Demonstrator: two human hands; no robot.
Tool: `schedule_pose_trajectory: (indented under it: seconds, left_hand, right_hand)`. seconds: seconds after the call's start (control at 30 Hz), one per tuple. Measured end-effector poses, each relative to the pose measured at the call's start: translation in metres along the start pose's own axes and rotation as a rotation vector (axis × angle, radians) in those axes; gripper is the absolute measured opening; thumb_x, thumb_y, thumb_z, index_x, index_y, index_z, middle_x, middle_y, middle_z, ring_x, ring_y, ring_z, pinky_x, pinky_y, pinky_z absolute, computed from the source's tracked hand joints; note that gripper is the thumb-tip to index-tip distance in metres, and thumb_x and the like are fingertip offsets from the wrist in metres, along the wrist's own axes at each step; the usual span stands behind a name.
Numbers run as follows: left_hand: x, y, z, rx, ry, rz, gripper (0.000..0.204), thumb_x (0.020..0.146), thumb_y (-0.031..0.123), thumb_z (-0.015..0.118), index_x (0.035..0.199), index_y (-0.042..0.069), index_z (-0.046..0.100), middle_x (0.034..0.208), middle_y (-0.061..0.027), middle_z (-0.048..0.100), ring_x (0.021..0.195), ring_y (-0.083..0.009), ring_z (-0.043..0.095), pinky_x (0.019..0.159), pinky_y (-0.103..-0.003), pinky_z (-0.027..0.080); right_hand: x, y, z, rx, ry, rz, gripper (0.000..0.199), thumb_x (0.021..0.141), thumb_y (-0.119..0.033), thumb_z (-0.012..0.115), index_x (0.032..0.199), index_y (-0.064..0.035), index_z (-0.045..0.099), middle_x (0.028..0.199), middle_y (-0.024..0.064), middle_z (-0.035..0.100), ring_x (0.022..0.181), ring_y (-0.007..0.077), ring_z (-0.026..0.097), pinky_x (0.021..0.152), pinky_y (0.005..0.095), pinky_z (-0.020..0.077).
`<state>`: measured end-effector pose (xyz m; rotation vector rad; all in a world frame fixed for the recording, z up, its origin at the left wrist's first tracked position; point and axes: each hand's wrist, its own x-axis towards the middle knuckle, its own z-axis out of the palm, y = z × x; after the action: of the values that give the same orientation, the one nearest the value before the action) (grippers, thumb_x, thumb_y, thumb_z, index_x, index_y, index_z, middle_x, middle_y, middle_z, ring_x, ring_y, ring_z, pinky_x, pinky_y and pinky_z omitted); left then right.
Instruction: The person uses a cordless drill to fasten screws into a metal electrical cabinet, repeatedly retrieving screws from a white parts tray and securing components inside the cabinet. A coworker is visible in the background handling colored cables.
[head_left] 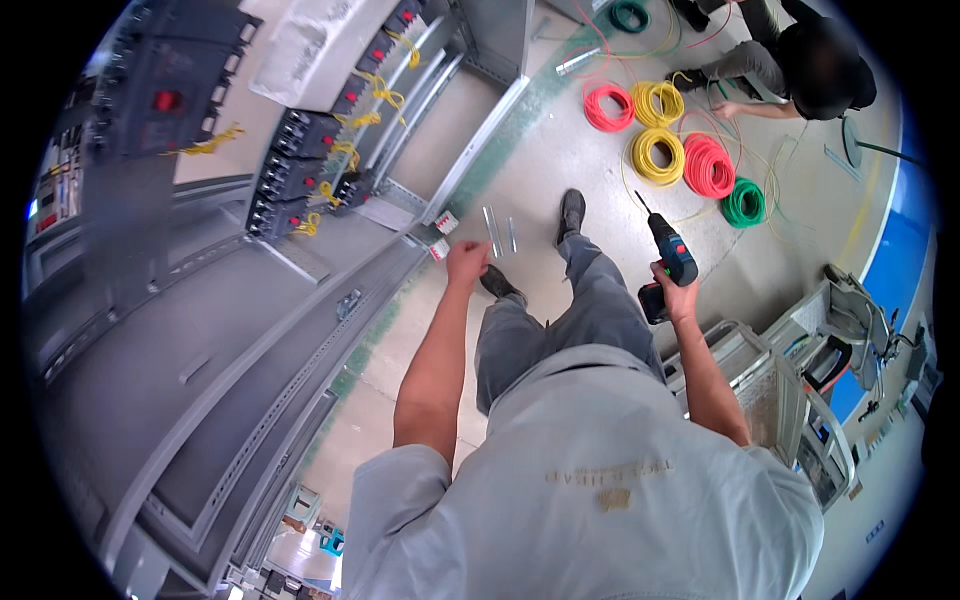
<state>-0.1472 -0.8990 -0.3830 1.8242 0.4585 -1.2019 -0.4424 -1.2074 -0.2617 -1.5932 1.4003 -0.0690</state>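
Observation:
My right hand [682, 294] grips a dark blue and black cordless drill [672, 246] by its handle, off to the right of my legs. Its thin bit points up and away from me. Beside the cabinet edge, my left hand [467, 263] has its fingers curled together; whatever may be between them is too small to make out. Just past that hand, two small white-and-red parts [445, 222] sit at the corner of the grey metal cabinet frame [440, 190]. Narrow metal strips [491, 232] show on the floor ahead of my left foot.
Black circuit breakers [290, 175] with yellow wire ties fill the cabinet at left. Red [708, 166], yellow [657, 157] and green [743, 203] wire coils lie ahead on the floor. Another person [815, 70] crouches beyond them. A metal step ladder [770, 385] is at right.

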Motion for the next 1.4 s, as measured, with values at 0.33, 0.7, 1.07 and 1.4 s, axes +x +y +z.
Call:
schedule_pose_trajectory:
  seconds: [0.33,0.7,1.07,1.4]
  left_hand:
    - [0.095,-0.195,0.008,0.496,0.321,-0.057,0.072,0.072,0.046,0.086,0.122,0.002,0.059,0.109,-0.0153,0.069,0.103,-0.0328,0.066,0.090,-0.043,0.052]
    - [0.381,-0.320,0.113,0.567,0.519,-0.079,0.099,0.066,0.050,0.089,0.137,-0.005,0.047,0.135,-0.0261,0.057,0.125,-0.0395,0.056,0.103,-0.047,0.047]
    - [0.501,-0.404,0.181,0.587,0.740,0.042,0.081,0.064,0.037,0.091,0.126,0.002,0.051,0.122,-0.0218,0.060,0.111,-0.0419,0.058,0.096,-0.050,0.050]
    - [0.513,-0.415,0.202,0.610,0.710,0.015,0.046,0.066,0.022,0.078,0.103,0.002,0.059,0.101,-0.0200,0.064,0.097,-0.0409,0.063,0.085,-0.052,0.052]
  right_hand:
    - [-0.001,0.081,0.138,0.460,-0.181,0.279,0.025,0.084,-0.003,0.072,0.108,-0.0001,0.065,0.085,0.0034,0.064,0.072,0.0139,0.062,0.071,0.0298,0.0500]
    - [0.101,0.259,0.215,0.279,-0.202,0.400,0.030,0.086,-0.007,0.074,0.115,-0.0023,0.067,0.091,0.0021,0.068,0.077,0.0119,0.062,0.076,0.0282,0.0508]
    - [0.134,0.261,0.236,0.369,-0.194,0.604,0.038,0.081,-0.006,0.069,0.117,-0.0002,0.062,0.096,0.0095,0.065,0.075,0.0165,0.061,0.076,0.0341,0.0503]
    - [0.139,0.263,0.232,0.381,-0.226,0.589,0.037,0.081,-0.005,0.067,0.118,0.0005,0.061,0.097,0.0104,0.065,0.075,0.0167,0.061,0.077,0.0349,0.0513]
